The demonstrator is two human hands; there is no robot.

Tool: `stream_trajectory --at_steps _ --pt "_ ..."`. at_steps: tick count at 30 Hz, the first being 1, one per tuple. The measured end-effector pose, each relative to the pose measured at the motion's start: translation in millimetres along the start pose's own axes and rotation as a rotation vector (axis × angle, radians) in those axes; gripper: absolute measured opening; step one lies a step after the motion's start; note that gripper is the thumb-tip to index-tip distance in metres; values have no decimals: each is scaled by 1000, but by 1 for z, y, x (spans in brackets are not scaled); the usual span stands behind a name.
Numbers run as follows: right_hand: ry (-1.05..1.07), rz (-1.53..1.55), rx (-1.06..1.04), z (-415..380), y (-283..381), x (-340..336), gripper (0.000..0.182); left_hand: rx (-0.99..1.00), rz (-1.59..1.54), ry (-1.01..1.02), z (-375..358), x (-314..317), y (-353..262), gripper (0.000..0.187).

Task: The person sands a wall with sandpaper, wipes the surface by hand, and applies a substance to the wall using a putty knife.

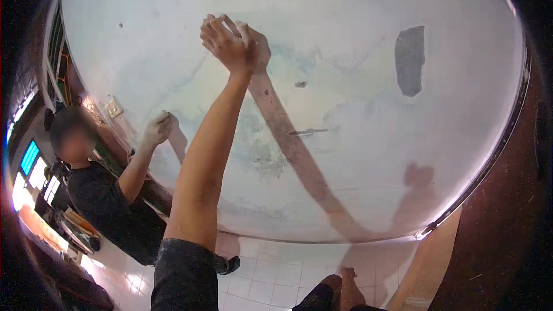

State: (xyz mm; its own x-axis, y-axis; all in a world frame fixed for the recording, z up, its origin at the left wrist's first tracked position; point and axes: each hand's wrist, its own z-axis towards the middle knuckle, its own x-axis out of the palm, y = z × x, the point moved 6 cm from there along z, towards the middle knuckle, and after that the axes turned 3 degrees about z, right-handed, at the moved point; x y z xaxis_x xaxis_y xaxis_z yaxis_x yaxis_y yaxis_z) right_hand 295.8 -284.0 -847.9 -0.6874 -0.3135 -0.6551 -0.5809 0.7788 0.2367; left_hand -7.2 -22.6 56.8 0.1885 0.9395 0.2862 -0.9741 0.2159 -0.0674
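My left hand (pixel 227 43) is raised against the pale wall (pixel 345 138), its fingers curled and dusted with white. What the fingers hold, if anything, is too small or hidden to make out. Green-grey stains and a small dark chip (pixel 300 84) mark the paint close to the hand. Further right, a dark grey patch (pixel 409 61) shows on the wall. My right hand is out of view.
To the left, another person in a dark shirt (pixel 95 201) holds a whitened hand (pixel 158 128) at the wall. A switch plate (pixel 113 107) is near them. White floor tiles (pixel 282 273) lie below; a brown surface (pixel 495 224) borders the wall at right.
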Motion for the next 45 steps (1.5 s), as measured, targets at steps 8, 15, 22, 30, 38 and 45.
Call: stream_trajectory --at_steps 8,15,22,30,38,45 --pt "52 -49 5 -8 -56 17 60 -19 10 6 1 1 1 40" --pt "77 -120 -24 -15 -139 34 58 -34 -10 14 3 -2 -3 38" --pt "52 -251 -197 26 -192 26 56 -20 -29 -5 3 1 2 37" --pt "-378 184 -511 36 -73 -96 57 -35 -48 11 5 -2 0 39" --pt "-673 612 -830 -142 149 -292 51 -39 -118 22 3 -5 4 38" --pt "-929 878 -1463 -368 292 -412 54 -44 -222 -13 6 -5 11 36"
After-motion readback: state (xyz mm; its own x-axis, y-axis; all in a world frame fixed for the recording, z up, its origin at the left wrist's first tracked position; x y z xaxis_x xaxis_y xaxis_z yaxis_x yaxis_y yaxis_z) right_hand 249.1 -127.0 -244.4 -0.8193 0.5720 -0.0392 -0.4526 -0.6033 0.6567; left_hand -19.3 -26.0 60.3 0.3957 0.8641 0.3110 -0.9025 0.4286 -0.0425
